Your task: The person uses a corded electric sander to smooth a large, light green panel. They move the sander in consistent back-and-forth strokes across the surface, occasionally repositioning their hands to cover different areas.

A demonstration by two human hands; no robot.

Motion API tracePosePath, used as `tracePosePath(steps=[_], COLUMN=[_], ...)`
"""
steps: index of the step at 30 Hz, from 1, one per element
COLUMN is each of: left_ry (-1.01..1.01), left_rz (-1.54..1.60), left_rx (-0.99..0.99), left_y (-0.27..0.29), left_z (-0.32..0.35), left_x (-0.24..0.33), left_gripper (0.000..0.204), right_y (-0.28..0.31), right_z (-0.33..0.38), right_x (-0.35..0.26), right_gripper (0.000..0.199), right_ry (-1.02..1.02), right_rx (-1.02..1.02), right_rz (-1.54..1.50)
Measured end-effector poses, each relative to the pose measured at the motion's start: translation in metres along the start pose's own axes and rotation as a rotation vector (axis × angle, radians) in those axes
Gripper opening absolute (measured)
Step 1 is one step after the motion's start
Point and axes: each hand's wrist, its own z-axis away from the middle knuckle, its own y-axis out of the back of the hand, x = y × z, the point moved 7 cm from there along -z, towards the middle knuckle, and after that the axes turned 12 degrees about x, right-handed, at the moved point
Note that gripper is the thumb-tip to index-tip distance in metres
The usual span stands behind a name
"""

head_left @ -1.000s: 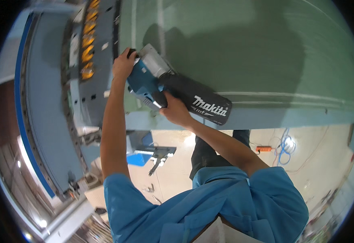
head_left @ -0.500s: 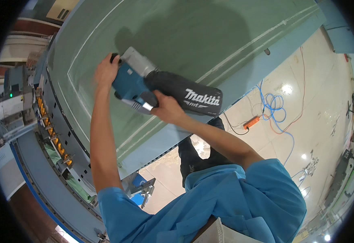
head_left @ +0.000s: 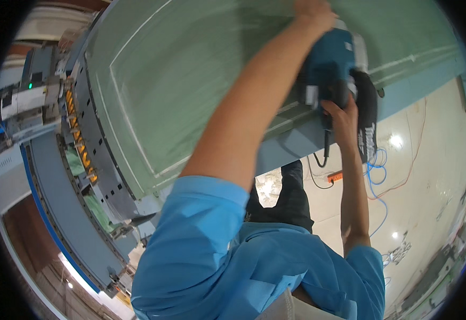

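A blue belt sander (head_left: 329, 58) rests on the dusty green board (head_left: 190, 85) at the right, its black dust bag (head_left: 368, 101) hanging toward me past the blue-grey edge. My left hand (head_left: 314, 16) is closed over the sander's far end, partly cut off by the top of the picture. Around the rear handle wraps my right hand (head_left: 344, 120), next to the bag. A black cord (head_left: 326, 146) loops down from the machine. Pale lines run along the board's borders. The sanding belt underneath is hidden.
An orange power strip (head_left: 335, 176) and coiled blue hose (head_left: 377, 165) lie on the tiled floor at the right. Along the board's left side stands machinery (head_left: 35, 101) with a rail and a yellow cable chain (head_left: 77, 130).
Both hands have carried the belt sander from the left to the right across the board. It has turned, so the dust bag now points toward me.
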Motion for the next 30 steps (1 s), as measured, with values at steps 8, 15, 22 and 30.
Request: tracePosePath(steps=[8, 15, 22, 30], left_ry=[-0.088, 0.017, 0.239, 0.572], left_rz=[-0.156, -0.047, -0.131, -0.206], left_rx=[-0.063, 0.045, 0.060, 0.145], left_y=[-0.016, 0.076, 0.181, 0.291], left_z=[0.043, 0.150, 0.308, 0.518], left_x=[0.014, -0.099, -0.259, -0.437], left_gripper=[0.034, 0.034, 0.042, 0.047], right_y=[-0.018, -0.114, -0.238, -0.377], right_z=[0.067, 0.167, 0.304, 0.469], right_x=[0.010, 0.025, 0.061, 0.100], right_gripper=[0.044, 0.046, 0.051, 0.067], right_ry=[-0.100, -0.160, -0.221, -0.046], right_rx=[0.020, -0.184, -0.445, -0.761], right_rz=[-0.050, -0.119, -0.018, 0.256])
